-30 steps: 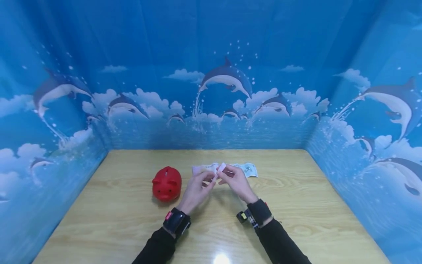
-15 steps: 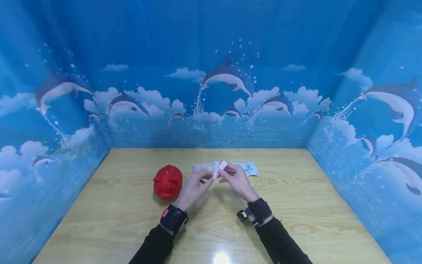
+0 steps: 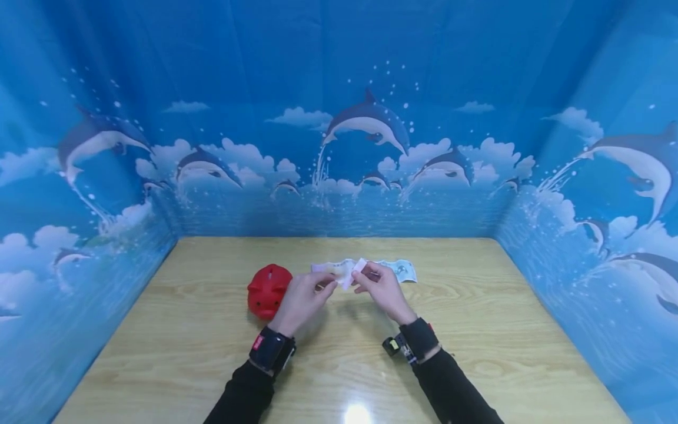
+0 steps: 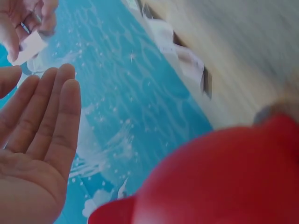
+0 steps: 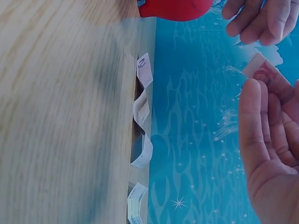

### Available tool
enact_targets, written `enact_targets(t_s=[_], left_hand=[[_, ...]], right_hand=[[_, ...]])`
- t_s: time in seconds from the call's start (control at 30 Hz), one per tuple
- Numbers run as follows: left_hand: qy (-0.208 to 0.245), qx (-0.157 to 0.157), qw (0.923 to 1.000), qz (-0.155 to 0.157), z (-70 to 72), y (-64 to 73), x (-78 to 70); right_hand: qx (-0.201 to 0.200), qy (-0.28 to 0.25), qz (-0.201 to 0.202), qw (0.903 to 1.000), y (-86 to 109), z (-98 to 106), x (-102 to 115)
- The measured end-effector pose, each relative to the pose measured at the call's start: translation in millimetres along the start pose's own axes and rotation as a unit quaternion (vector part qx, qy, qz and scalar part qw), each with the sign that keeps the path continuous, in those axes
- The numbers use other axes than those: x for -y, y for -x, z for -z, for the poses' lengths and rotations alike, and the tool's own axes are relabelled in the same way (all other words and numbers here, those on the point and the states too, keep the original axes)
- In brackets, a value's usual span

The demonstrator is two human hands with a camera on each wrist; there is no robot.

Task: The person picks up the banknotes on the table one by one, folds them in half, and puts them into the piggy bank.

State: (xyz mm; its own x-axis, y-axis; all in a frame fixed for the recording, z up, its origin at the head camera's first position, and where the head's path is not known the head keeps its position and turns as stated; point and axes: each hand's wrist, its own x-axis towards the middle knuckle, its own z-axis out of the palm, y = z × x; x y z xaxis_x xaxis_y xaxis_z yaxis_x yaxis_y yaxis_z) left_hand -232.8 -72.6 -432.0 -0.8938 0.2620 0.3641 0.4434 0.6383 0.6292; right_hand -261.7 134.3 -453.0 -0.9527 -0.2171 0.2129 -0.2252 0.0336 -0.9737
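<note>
My right hand pinches a small folded pinkish banknote above the table, between thumb and fingers. In the right wrist view, a red print shows on that banknote. My left hand is just left of it, apart from the note. Its fingers are nearly straight and hold nothing in the left wrist view. Behind the hands lies a wavy pale purple banknote. A greenish banknote lies to the right of it. Partly behind my left hand stands a red piggy bank, its slot on top.
The wooden table reaches back to a blue curtain printed with dolphins, which also stands along both sides. Black bands with small devices are on both wrists. The piggy bank is close beside the left forearm.
My left hand has let go of the folded banknote and moved left and slightly toward me. The right hand keeps the note in nearly the same place.
</note>
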Motion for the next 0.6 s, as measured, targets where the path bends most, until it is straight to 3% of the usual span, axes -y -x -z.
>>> enact_targets(t_s=[0.27,0.43,0.6], left_hand=[[-0.040,-0.047,0.9976,-0.033,13.4,-0.4,4.7],[-0.050,-0.049,0.9975,-0.009,27.1,0.2,5.1],[-0.048,-0.042,0.9979,0.015,41.0,1.7,6.8]], right_hand=[[0.013,0.024,-0.013,0.9995,0.3,-6,-2],[0.024,0.030,-0.018,0.9991,3.1,-13,2],[0.032,0.034,-0.021,0.9987,8.4,-20,21]])
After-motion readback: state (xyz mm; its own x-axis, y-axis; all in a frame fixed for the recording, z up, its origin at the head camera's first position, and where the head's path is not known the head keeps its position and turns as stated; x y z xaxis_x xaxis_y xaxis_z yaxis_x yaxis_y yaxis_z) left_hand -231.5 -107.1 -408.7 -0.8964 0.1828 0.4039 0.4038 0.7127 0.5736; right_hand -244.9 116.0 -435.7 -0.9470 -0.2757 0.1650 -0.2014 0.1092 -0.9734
